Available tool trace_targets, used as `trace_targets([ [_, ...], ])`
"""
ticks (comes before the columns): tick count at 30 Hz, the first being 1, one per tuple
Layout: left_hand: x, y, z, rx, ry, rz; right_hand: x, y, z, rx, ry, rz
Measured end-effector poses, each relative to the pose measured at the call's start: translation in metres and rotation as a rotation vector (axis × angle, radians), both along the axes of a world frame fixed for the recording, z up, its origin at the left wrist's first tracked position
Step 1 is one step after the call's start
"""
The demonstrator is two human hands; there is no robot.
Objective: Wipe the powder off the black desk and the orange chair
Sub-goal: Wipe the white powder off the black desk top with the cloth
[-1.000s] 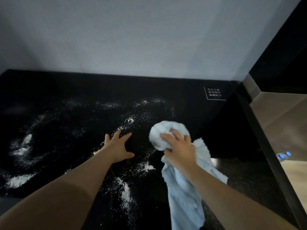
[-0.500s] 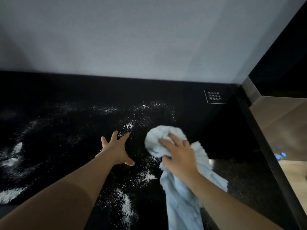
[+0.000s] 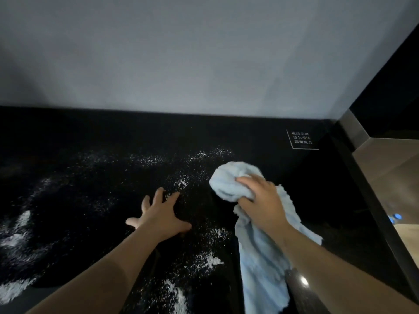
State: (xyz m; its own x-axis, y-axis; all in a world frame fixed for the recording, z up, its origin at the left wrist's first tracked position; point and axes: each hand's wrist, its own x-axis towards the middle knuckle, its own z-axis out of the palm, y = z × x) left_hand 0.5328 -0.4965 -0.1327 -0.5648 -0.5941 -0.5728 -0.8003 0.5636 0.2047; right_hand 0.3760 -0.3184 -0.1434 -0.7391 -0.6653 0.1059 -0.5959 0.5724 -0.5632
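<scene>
Label (image 3: 302,139) at 1 o'clock on the desk (image 3: 95,137) has small white Chinese characters, too blurry to read. Right hand (image 3: 260,203) grips a bunched cloth (image 3: 231,181) at 3 o'clock; left hand (image 3: 158,214) lies flat at centre, fingers spread wide, holding nothing. Powder (image 3: 17,236) lies thickest at 8 o'clock, with scatter toward 12; wall (image 3: 181,53) behind.

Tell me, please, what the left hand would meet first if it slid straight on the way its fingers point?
Probably the small white powder clump just beyond the left hand on the black desk; depth is uncertain.
</scene>
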Motion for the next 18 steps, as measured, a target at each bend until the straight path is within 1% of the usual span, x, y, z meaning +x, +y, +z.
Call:
trace_targets([
  [1,-0.003,-0.003,-0.001,-0.065,0.029,0.015,-0.012,0.001,0.002,-0.062,0.023,-0.07],
  [3,-0.015,-0.011,-0.002,-0.126,0.07,0.018,-0.041,0.005,0.003,-0.072,0.073,-0.286],
  [6,-0.044,-0.026,-0.001,-0.024,0.062,0.067,-0.086,0.004,0.003,0.038,0.046,-0.52],
  [8,-0.06,-0.037,-0.001,0.05,0.034,0.107,-0.111,-0.001,0.001,0.073,0.001,-0.601],
  [10,-0.07,-0.045,-0.003,0.056,-0.01,0.079,-0.134,-0.011,-0.001,0.126,-0.056,-0.658],
  [12,-0.072,-0.049,-0.006,0.053,-0.036,0.056,-0.155,-0.027,-0.004,0.193,-0.103,-0.672],
  [14,-0.072,-0.052,-0.009,0.066,-0.041,0.051,-0.173,-0.049,-0.004,0.234,-0.145,-0.635],
  [16,-0.072,-0.054,-0.01,0.077,-0.048,0.033,-0.188,-0.074,-0.002,0.272,-0.158,-0.534],
  [18,-0.073,-0.055,-0.009,0.071,-0.066,0.0,-0.195,-0.102,0.002,0.258,-0.179,-0.353],
])
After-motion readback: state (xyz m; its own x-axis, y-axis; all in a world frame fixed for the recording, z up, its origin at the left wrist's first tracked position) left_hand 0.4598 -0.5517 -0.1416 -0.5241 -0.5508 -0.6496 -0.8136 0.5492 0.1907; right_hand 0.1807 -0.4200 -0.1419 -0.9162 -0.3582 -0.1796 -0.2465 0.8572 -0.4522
